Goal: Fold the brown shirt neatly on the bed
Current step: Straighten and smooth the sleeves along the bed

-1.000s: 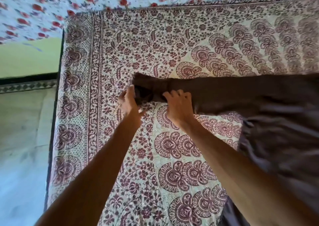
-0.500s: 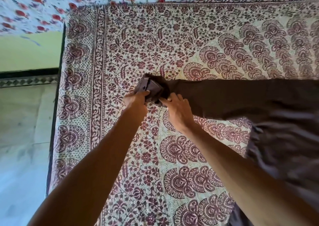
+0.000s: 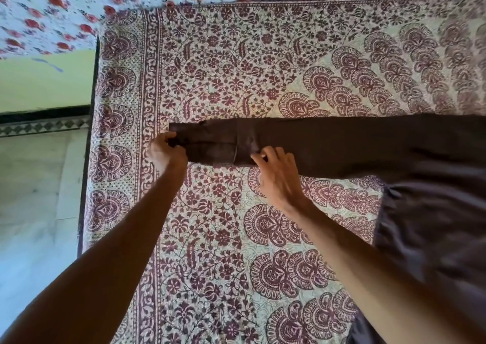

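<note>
Sleeve of brown shirt (image 3: 342, 144) laid flat across printed bed (image 3: 210, 80).
Sleeve stretched straight toward the bed's left edge, cuff just short of the border; rest of the garment bunched at near right. At the cuff end, left hand (image 3: 165, 151), fingers curled, pinching cloth. Partway along, right hand (image 3: 278, 175), bent fingers and thumb nipping the sleeve's near edge.
</note>
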Demonstrator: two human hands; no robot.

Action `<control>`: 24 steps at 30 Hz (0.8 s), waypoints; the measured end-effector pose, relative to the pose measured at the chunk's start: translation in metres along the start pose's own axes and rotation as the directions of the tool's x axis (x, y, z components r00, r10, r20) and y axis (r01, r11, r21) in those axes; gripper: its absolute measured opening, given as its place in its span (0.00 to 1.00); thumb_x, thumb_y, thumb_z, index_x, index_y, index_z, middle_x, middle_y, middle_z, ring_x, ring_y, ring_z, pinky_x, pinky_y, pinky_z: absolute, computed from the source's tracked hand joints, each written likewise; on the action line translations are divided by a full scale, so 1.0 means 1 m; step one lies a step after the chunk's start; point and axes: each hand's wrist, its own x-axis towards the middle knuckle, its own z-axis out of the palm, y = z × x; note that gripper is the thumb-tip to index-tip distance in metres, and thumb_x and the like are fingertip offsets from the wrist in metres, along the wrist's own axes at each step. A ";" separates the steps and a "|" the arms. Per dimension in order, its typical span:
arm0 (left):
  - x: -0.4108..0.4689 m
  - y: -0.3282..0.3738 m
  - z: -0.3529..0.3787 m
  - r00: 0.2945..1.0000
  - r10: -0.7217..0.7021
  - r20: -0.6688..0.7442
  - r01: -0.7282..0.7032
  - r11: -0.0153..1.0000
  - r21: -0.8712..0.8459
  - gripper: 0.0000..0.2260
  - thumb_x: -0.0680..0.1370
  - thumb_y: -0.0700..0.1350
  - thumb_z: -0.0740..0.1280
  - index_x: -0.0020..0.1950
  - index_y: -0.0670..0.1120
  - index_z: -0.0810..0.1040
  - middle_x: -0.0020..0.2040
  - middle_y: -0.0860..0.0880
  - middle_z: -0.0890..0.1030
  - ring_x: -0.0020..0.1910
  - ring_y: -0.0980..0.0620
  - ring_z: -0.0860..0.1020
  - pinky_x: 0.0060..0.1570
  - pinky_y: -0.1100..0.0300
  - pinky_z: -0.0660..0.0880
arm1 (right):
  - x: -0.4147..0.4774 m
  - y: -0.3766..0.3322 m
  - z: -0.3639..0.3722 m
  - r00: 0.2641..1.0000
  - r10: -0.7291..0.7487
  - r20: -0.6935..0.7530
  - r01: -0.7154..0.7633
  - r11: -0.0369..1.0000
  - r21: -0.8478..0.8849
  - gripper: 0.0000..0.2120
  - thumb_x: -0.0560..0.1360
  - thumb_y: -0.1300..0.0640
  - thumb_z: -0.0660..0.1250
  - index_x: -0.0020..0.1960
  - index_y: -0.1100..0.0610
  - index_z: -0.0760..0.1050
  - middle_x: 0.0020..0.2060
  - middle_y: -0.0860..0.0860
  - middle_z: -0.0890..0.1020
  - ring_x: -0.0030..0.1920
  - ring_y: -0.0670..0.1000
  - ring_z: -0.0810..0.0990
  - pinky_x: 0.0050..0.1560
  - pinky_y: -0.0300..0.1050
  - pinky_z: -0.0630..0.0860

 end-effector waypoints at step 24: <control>-0.149 0.076 0.206 0.679 0.531 0.507 -0.732 0.542 0.413 0.20 0.79 0.54 0.59 0.71 0.51 0.68 0.73 0.46 0.64 0.74 0.40 0.58 0.69 0.30 0.44 | -0.031 0.280 -0.060 0.882 0.464 0.088 -0.467 0.884 0.012 0.22 0.80 0.53 0.57 0.73 0.49 0.64 0.74 0.50 0.66 0.71 0.58 0.65 0.63 0.62 0.68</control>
